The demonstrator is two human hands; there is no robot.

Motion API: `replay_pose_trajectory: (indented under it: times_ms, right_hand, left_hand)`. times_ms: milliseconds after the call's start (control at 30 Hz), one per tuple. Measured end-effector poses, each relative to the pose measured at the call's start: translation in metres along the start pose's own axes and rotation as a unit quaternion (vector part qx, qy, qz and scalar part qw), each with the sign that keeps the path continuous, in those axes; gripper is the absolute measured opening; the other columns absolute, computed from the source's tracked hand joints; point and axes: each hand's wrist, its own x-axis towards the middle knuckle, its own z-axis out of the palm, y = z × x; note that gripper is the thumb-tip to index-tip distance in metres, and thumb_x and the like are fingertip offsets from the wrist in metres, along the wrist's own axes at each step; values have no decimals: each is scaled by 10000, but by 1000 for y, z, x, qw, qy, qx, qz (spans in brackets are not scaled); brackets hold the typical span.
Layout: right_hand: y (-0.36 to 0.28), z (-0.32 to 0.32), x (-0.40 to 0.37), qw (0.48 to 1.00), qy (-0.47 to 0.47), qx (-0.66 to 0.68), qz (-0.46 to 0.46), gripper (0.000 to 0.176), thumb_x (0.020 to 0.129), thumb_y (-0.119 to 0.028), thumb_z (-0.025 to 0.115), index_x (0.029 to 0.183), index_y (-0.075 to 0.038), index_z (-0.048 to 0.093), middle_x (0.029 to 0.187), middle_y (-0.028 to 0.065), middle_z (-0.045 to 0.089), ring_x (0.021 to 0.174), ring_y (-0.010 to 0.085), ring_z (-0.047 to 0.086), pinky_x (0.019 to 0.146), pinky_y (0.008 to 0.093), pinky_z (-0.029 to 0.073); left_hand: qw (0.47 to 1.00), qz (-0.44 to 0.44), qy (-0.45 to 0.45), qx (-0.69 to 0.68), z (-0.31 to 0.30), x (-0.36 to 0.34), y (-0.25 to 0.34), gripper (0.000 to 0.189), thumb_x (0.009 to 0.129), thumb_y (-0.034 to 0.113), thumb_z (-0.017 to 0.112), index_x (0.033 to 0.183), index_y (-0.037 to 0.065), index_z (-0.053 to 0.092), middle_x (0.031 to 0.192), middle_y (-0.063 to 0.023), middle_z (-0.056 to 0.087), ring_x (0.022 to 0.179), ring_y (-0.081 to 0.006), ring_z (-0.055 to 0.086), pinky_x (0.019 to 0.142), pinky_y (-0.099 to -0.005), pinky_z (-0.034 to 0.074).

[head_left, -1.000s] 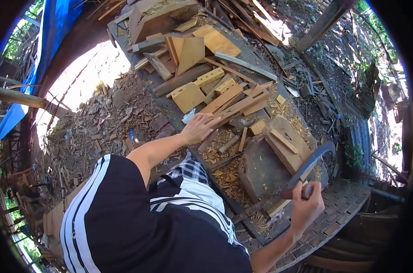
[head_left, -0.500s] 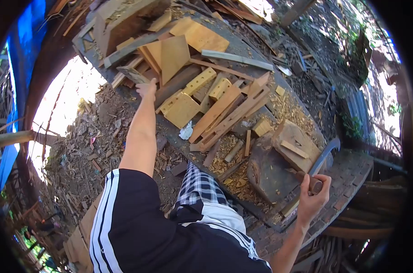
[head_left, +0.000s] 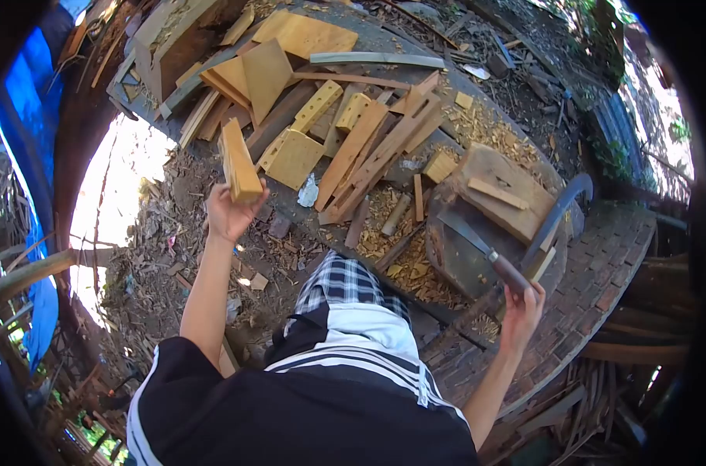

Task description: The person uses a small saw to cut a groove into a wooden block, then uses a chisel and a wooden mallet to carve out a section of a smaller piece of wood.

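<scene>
My left hand grips a yellowish wooden block by its near end, raised off the ground left of the table's wood pile. In my right hand is a knife with a brown wooden handle; its blade points up and left over a dark wooden stump. Behind the handle, a curved dark metal piece arcs beside the stump; where its lower end goes is hidden. On the stump rests a thick wood block with a thin strip lying on it.
Boards, an angled wooden piece, drilled blocks and slotted lengths crowd the table. Wood chips lie around the stump. Brick paving curves at the right; scraps litter the ground. A blue tarp hangs far left.
My left hand has drawn back from the pile toward me, now with the wooden block in it. The knife has turned so its blade shows, pointing left over the stump. The view has shifted.
</scene>
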Motion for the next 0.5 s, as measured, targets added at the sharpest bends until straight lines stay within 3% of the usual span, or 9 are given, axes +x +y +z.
replay_pose_trajectory:
  times_ms: [67,133,200,233,267,300,367,467,500]
  right_hand:
    - [27,-19,9,1000,28,9,12,337,920,-116,633,1206,-17,486,1066,102,532,1056,196,573,938,376,526]
    - [29,-16,11,998,44,-45,3,359,915,-86,637,1232,-1,492,1097,104,533,1040,197,582,906,359,548]
    - [12,-3,7,989,30,-139,-28,359,911,-104,652,1221,17,519,1126,116,543,1025,204,596,857,338,571]
    - [10,-4,9,985,30,-169,-21,354,907,-116,662,1205,30,541,1135,126,553,1019,196,604,810,312,589]
    - [14,-8,10,982,41,-180,-24,380,888,-135,681,1214,12,553,1125,153,584,997,248,624,829,377,570]
    - [15,-9,7,897,87,-423,-92,416,885,-166,668,1255,-25,541,1192,177,560,1002,336,616,885,447,509]
    - [5,12,-10,764,178,-570,-244,559,880,-337,655,1350,-85,488,1310,172,454,1168,385,478,971,469,412]
    - [-39,51,-50,710,126,-533,-442,631,829,-363,707,1349,-79,492,1296,176,469,1189,353,464,1013,533,357]
    - [-44,58,-64,712,130,-531,-440,631,829,-363,707,1349,-79,492,1296,176,469,1189,353,464,1013,533,357]
  left_hand:
    - [998,-41,-7,46,18,-22,-11,518,851,213,537,1282,-64,457,1156,-216,592,1094,-355,595,955,-516,508]
    - [990,-95,-23,99,37,-36,-15,543,823,203,569,1286,-61,469,1145,-212,605,1085,-355,603,942,-508,514]
    - [932,-154,-86,318,56,-32,-8,611,791,243,586,1300,-66,449,1179,-220,593,1056,-313,618,847,-385,544]
    - [920,-179,-111,330,76,-28,-15,611,791,243,586,1300,-66,449,1179,-220,593,1056,-313,618,847,-385,544]
    - [890,-185,-151,388,100,-26,-21,655,769,282,617,1309,-52,455,1178,-208,595,1044,-290,619,830,-355,533]
    - [857,-186,-191,441,124,-22,-26,700,746,320,648,1317,-39,460,1177,-196,597,1033,-267,620,813,-324,522]
    - [808,-220,-234,493,171,-17,-51,767,710,376,690,1336,-9,472,1188,-163,594,1014,-231,611,852,-318,500]
    - [645,-200,-354,647,228,-18,-108,795,717,394,682,1370,-6,466,1227,-159,587,1060,-237,595,911,-348,476]
    - [574,-206,-413,677,241,-18,-126,808,726,408,678,1381,-11,459,1245,-163,582,1084,-243,588,933,-362,468]
